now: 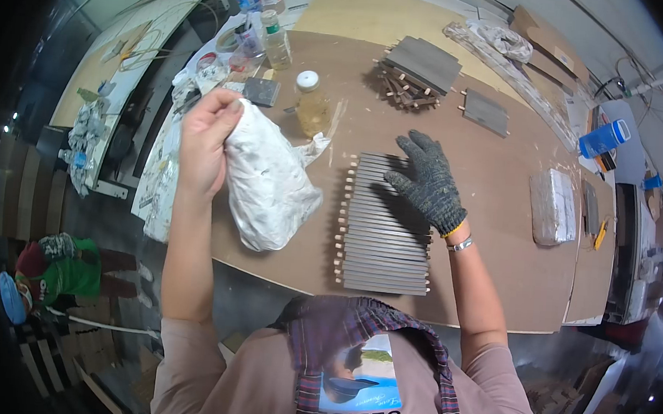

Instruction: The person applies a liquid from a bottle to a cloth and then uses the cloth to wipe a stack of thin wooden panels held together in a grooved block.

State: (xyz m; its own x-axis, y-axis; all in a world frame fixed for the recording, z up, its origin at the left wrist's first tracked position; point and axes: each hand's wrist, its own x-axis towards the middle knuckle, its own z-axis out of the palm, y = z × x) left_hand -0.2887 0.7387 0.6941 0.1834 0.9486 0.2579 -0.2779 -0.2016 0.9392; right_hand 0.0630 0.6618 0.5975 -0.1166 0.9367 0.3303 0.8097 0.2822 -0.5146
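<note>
The gloved right hand (429,179) hides the upper right part of the row of boards (387,242), and the glove's dark shadow makes the edges beside it hard to read. I cannot tell whether the palm touches the wood or hangs just above it; its grip is loose, fingers out and thumb standing apart. On the other side, the tips of the left hand's (207,141) fingers are partly lost behind the white cloth (267,187) — yet the grip is plain, thumb and fingers pinching its upper corner. Whether anything is wrapped inside cannot be made out. The jar (313,113) behind is partly covered by it.

The cloth is creased, full and faintly smudged, with a small twisted tail at its right. The boards are thin and grey-brown, set on edge side by side, pale dowels (338,261) poking from their ends.

The cloth hangs above the counter (489,256), left of the row, its long axis slanting from the pinched corner down to the right. The row lies on the counter — each board running left to right, the whole row stretching away from the person.
</note>
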